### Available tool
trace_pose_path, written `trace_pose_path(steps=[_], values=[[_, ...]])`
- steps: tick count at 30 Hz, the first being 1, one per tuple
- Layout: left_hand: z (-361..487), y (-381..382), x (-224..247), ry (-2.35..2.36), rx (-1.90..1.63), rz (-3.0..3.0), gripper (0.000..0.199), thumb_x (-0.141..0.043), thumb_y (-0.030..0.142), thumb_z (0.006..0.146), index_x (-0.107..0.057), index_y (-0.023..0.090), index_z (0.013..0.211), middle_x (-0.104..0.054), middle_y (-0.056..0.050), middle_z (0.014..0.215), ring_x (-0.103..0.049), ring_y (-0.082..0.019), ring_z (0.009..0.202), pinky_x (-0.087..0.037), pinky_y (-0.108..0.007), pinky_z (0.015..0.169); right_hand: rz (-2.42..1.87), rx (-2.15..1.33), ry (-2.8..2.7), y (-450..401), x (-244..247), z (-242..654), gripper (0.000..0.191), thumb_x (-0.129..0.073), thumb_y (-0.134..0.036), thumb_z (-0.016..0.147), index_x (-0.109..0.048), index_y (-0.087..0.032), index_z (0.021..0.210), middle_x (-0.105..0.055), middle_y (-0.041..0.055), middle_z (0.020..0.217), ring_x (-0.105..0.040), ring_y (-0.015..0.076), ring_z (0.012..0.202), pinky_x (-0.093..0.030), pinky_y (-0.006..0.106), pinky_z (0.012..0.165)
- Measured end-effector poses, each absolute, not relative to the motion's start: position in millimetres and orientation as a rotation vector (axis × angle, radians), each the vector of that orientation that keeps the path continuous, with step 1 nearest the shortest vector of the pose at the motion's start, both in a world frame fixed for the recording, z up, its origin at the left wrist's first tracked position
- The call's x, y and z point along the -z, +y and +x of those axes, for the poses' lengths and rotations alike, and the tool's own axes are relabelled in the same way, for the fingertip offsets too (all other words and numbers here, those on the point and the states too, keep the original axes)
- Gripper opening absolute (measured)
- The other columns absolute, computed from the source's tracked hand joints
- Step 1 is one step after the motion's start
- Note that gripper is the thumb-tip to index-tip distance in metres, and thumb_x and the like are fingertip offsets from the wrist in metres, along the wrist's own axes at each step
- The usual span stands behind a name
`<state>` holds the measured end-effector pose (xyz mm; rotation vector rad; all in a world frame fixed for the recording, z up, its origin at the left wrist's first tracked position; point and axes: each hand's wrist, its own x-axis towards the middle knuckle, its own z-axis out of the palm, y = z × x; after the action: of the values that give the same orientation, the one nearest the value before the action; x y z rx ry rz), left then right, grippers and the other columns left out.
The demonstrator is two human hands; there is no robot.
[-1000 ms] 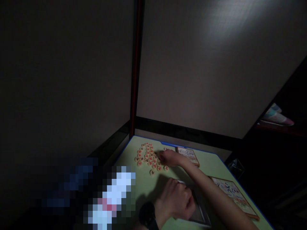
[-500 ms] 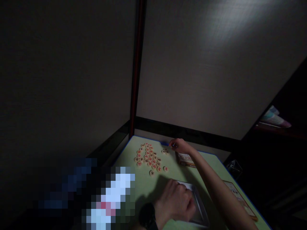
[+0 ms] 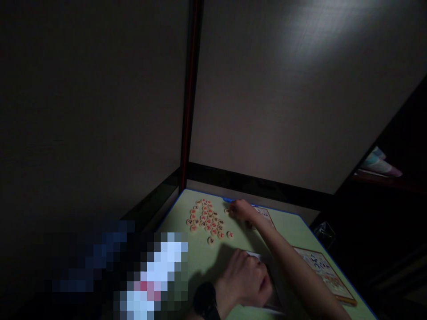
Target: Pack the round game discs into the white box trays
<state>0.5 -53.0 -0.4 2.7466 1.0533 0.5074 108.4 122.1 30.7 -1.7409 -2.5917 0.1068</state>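
Note:
My right hand point(image 3: 243, 210) reaches to the far side of the table, fingers curled down on a small group of round Chinese chess pieces point(image 3: 227, 211). The pieces under its fingertips are mostly hidden. Nearer to me, my left hand point(image 3: 248, 275), with a dark watch point(image 3: 205, 301) on the wrist, is closed above a shallow light-rimmed tray point(image 3: 255, 255). What its fingers hold, if anything, is hidden. Left of my right hand lies a loose cluster of Chinese chess pieces point(image 3: 208, 218) with red and dark characters. Single pieces point(image 3: 211, 240) lie closer to me.
The pale green table point(image 3: 187, 253) has a blue edge and stands in a corner against dark walls. A flat printed box point(image 3: 265, 215) lies beyond my right forearm; another printed box point(image 3: 325, 271) lies along the right edge. A blurred bright patch point(image 3: 156, 271) covers the lower left.
My right hand has moved left and slightly down, onto the small group of pieces. My right forearm has shifted left, uncovering more of the right-hand printed box. My left hand stays in place.

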Motion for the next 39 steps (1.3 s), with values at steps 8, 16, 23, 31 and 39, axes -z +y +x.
trace_pose_path(steps=[8,16,23,31,39], values=[[-1.5,-50.0,-2.1,1.199,-0.622,2.601,0.023,-0.051,0.027,0.085,-0.07,0.015,0.086,-0.073,-0.012,0.085,-0.067,-0.028,0.083,-0.051,-0.041,0.079,-1.697,-0.086,-2.58,101.5,-29.9,112.8,0.03,-0.048,-0.012,0.092,-0.068,-0.01,0.114,-0.072,0.018,0.109,-0.067,0.0228,0.099,-0.045,0.026,0.083],[-4.3,-22.2,-1.9,1.414,-1.196,1.927,0.031,-0.032,0.02,0.096,-0.063,0.018,0.099,-0.072,-0.009,0.09,-0.069,-0.021,0.086,-0.051,-0.033,0.078,-1.274,-0.148,-2.318,10.7,-43.4,152.1,0.029,-0.049,-0.017,0.094,-0.059,-0.014,0.121,-0.066,0.0142,0.108,-0.063,0.0229,0.099,-0.049,0.034,0.086],[-5.2,-9.7,12.9,0.858,-1.196,1.647,0.032,-0.054,0.035,0.086,-0.07,0.02,0.108,-0.075,-0.007,0.108,-0.069,-0.021,0.098,-0.054,-0.033,0.091,-1.28,-0.168,-2.135,-50.6,-11.9,148.8,0.024,-0.045,-0.016,0.096,-0.057,-0.02,0.116,-0.062,0.012,0.109,-0.064,0.0224,0.096,-0.053,0.036,0.087],[-14.8,1.0,17.8,0.794,-1.108,1.378,0.044,-0.078,0.047,0.067,-0.072,0.014,0.095,-0.077,-0.01,0.09,-0.071,-0.024,0.077,-0.058,-0.032,0.066,-1.302,-0.174,-2.046,-54.7,0.7,150.0,0.021,-0.05,-0.021,0.097,-0.059,-0.02,0.116,-0.063,0.01,0.103,-0.065,0.0226,0.091,-0.053,0.034,0.083],[-28.9,16.8,21.9,0.887,-1.28,1.278,0.039,-0.078,0.041,0.067,-0.066,0.014,0.093,-0.073,-0.006,0.081,-0.07,-0.018,0.069,-0.058,-0.03,0.068,-1.286,-0.366,-2.156,-60.5,-1.4,145.6,0.021,-0.056,-0.006,0.084,-0.066,-0.02,0.096,-0.063,0.0076,0.098,-0.063,0.0193,0.089,-0.051,0.028,0.081]])
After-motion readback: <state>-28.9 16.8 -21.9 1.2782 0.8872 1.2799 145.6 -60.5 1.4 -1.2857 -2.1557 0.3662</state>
